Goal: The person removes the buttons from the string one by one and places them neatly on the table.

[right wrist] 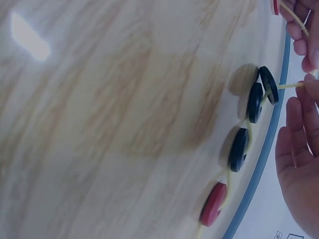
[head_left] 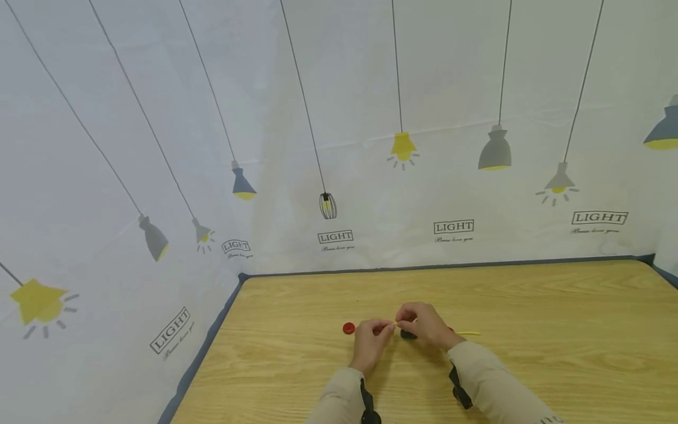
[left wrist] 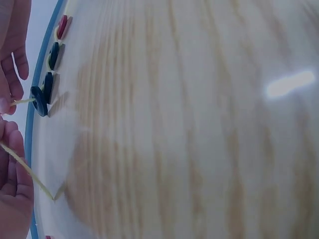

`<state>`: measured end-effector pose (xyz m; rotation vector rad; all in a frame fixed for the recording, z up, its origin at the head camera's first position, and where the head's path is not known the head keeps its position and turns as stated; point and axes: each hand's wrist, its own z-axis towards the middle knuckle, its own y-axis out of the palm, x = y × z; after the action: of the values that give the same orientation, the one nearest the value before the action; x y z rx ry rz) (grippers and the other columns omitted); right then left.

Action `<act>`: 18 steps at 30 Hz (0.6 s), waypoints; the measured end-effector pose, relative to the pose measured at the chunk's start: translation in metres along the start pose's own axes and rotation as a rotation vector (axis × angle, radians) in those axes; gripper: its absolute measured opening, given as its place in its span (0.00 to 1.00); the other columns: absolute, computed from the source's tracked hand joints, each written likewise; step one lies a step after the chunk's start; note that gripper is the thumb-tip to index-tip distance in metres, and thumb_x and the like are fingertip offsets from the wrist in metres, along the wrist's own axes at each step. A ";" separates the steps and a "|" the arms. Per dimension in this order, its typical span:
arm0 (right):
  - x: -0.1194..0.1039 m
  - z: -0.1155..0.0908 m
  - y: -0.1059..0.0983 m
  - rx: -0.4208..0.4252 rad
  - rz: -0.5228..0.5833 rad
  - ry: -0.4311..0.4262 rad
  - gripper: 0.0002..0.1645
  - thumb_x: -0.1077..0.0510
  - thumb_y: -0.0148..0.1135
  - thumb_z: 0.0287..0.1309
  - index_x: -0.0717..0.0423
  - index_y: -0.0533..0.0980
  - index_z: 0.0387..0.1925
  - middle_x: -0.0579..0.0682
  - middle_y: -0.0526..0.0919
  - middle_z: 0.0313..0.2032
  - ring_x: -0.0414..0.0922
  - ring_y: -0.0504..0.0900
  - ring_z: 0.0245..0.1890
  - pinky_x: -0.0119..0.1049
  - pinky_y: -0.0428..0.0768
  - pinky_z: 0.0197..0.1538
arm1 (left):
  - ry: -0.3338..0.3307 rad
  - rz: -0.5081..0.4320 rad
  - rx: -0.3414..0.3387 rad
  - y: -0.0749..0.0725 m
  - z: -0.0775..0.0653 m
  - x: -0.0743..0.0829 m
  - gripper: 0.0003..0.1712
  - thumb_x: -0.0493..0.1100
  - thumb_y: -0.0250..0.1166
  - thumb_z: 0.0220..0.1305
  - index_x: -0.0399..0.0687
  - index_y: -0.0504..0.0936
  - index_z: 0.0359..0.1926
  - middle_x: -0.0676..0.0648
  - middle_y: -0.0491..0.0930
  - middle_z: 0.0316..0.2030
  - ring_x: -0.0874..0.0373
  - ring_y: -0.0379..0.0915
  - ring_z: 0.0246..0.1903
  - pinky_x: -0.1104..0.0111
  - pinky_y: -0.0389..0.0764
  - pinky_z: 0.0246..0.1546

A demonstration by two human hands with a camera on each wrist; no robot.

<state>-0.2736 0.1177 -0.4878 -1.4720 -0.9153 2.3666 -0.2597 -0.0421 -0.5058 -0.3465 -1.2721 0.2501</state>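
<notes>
Thumb and fingers of my left hand (head_left: 369,343) pinch a yellow string, whose loose length (left wrist: 30,173) hangs down past the palm. Just to its right, my right hand (head_left: 428,325) pinches the same string (right wrist: 289,86), close to the left fingertips. From there the string runs through dark buttons (right wrist: 239,150) and a red button (right wrist: 213,204), which stand on edge on the table. The dark button (right wrist: 269,84) nearest the right fingers leans against its neighbour. Left of the left hand lies another red button (head_left: 348,328). Fingertips partly hide the pinched string.
The wooden table (head_left: 529,306) has a blue edge along its back and left. Behind it hangs a pale wall covering (head_left: 360,176) printed with lamps and lettering. The string's far end (head_left: 470,334) lies on the table beyond the right wrist.
</notes>
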 end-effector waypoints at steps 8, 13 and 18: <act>0.007 -0.003 -0.003 0.020 -0.010 0.072 0.04 0.65 0.60 0.51 0.64 0.76 0.29 0.49 0.78 0.27 0.44 0.75 0.29 0.33 0.74 0.31 | 0.017 -0.025 0.009 0.000 0.000 0.001 0.07 0.38 0.62 0.55 0.38 0.83 0.29 0.50 0.80 0.25 0.67 0.71 0.24 0.76 0.71 0.26; 0.010 -0.007 -0.004 -0.020 -0.017 0.174 0.11 0.63 0.65 0.45 0.65 0.77 0.33 0.51 0.79 0.30 0.45 0.75 0.30 0.37 0.74 0.34 | 0.023 -0.022 0.029 0.001 0.000 0.001 0.06 0.38 0.63 0.55 0.38 0.83 0.30 0.49 0.80 0.26 0.66 0.72 0.25 0.76 0.72 0.27; 0.013 -0.009 -0.005 -0.062 -0.037 0.181 0.16 0.63 0.69 0.41 0.66 0.77 0.34 0.53 0.80 0.33 0.47 0.76 0.33 0.40 0.74 0.37 | 0.024 -0.031 0.046 0.003 0.000 0.000 0.05 0.38 0.63 0.54 0.39 0.83 0.30 0.50 0.80 0.27 0.66 0.72 0.26 0.76 0.72 0.28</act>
<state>-0.2723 0.1316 -0.4971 -1.6454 -0.9686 2.1553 -0.2598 -0.0397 -0.5069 -0.2895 -1.2455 0.2476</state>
